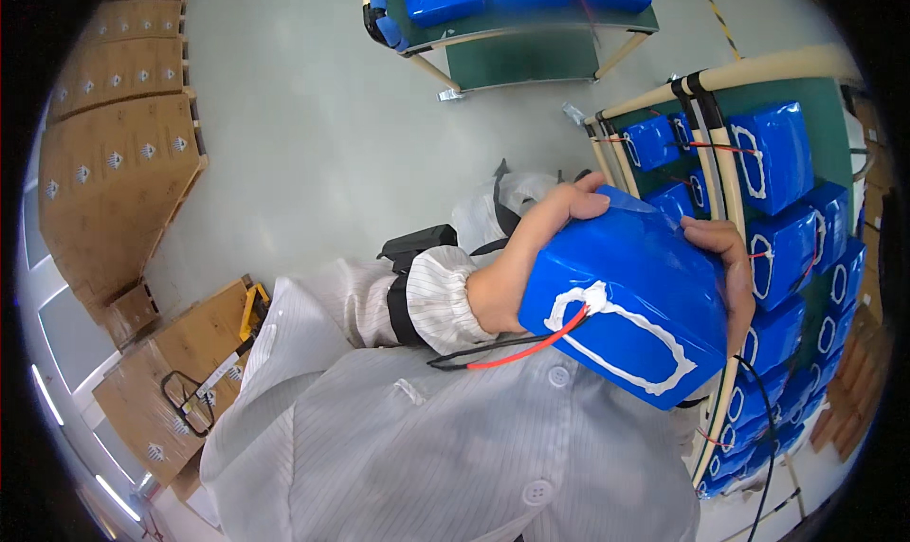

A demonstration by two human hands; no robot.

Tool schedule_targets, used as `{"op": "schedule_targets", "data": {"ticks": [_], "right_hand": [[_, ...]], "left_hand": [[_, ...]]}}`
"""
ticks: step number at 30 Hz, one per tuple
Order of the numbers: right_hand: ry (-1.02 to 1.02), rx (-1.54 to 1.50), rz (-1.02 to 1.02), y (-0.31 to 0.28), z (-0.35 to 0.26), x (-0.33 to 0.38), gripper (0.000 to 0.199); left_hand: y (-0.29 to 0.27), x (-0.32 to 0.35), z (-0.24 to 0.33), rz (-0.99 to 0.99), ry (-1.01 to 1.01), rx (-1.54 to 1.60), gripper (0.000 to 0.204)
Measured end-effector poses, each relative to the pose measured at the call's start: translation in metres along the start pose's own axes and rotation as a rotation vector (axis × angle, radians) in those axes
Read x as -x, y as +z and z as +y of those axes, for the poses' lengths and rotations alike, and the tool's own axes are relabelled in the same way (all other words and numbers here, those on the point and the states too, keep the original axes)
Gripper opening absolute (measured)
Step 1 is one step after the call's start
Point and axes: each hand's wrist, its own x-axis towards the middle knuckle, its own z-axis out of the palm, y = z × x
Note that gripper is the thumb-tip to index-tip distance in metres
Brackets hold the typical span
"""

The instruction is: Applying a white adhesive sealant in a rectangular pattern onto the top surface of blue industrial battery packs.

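Between my two hands is a blue shrink-wrapped battery pack (630, 277), held up close in front of my body. A loop of white sealant runs round the face turned toward me, and red and black wires come out of it and hang to the left. My left hand (545, 229) grips the pack's left side, its thumb over the upper edge. On the opposite side, the fingers of my right hand (730, 267) wrap round the pack's edge. The pack is tilted, and its underside is hidden.
A rack (720, 163) with green shelves stands close on my right, holding several similar blue packs (773, 158). Ahead is a cart (512, 63) with more blue packs on top. Stacked cardboard boxes (123, 182) line the left, near a yellow pallet jack (254, 310).
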Motion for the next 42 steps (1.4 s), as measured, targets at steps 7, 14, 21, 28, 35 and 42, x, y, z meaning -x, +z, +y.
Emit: {"op": "schedule_targets", "data": {"ticks": [7, 14, 21, 28, 35, 42], "right_hand": [[0.297, -0.102, 0.112, -0.010, -0.025, -0.007, 0.059], [0.414, -0.223, 0.536, -0.010, -0.047, 0.004, 0.075], [0.765, -1.083, 0.641, -0.030, -0.063, 0.026, 0.065], [0.950, -1.142, 0.716, -0.057, -0.058, 0.035, 0.065], [0.836, -1.005, 0.554, -0.078, -0.039, 0.065, 0.063], [0.724, -1.012, 0.684, -0.134, -0.015, 0.012, 0.056]], "left_hand": [[0.007, -0.014, -0.008, -0.069, 0.045, -0.056, 0.058], [0.032, -0.070, 0.049, 0.006, -0.567, 0.639, 0.105], [0.056, -0.102, 0.030, -0.162, -0.224, 0.262, 0.110], [0.084, -0.145, 0.011, -0.223, -0.453, 0.314, 0.093], [0.095, -0.167, -0.007, -0.361, -0.154, 0.084, 0.093], [0.115, -0.206, 0.027, -0.140, -0.187, 0.078, 0.102]]}}
